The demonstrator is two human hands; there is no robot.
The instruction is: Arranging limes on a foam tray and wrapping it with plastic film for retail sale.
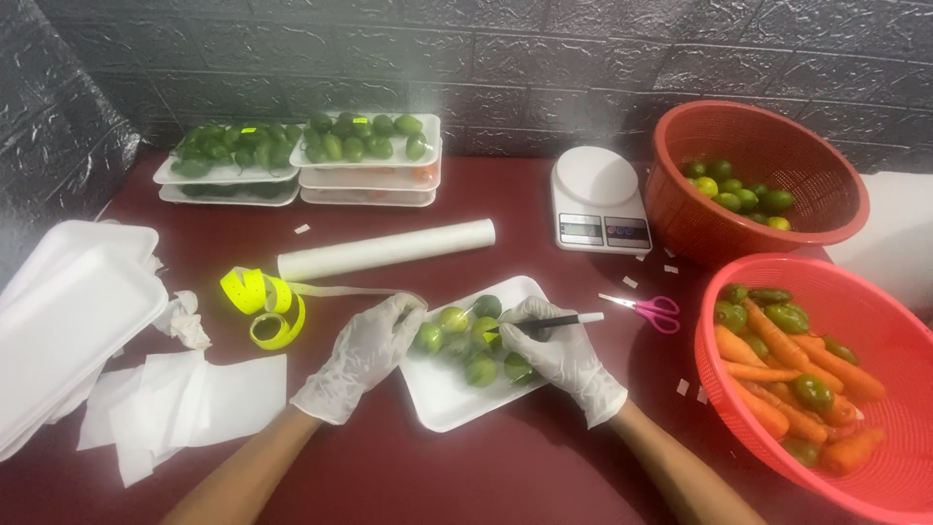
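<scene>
1. A white foam tray (457,399) lies near the middle of the worktop (428,476) and holds a cluster of green limes (466,335) in its far half; its near half is bare.
2. The left hand (362,355), gloved, rests at the tray's left edge, fingers (406,307) curled onto a lime.
3. The right hand (564,355), gloved, has its fingers pinching a black pen (549,322) over the limes.
4. The pen lies nearly level, long axis left to right, tip left toward the limes, white cap right.
5. Right: two red baskets; the near one (875,292) holds carrots and green fruit, the far one (758,126) limes.
6. Far left: stacked trays (369,175) of limes and peppers.
7. Open worktop lies near the tray; scissors (646,309) lie just right of it, a white roll (387,250) beyond it.
</scene>
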